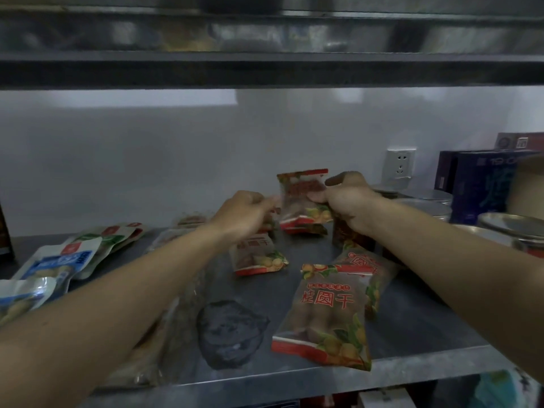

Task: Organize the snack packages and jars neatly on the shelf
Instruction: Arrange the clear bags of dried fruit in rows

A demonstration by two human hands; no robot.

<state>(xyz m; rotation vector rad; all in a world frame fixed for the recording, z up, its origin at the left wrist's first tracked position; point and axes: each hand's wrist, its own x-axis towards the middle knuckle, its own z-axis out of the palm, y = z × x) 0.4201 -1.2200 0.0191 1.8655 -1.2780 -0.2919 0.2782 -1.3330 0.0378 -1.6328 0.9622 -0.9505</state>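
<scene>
Right hand (346, 198) grasps the upright snack packet (300, 198) at twelve o'clock; left hand (245, 213) pinches its nine-o'clock edge.

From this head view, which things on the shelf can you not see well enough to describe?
- Head view: package under the left forearm, mostly covered by the arm.
- Dark jar below the right hand; the hand and wrist hide its top.
- Upper shelf: contents blurred.
- Jar and dark boxes at right, cut by the forearm and frame edge.
- Left hand: fingertips hidden behind the raised packet.
</scene>
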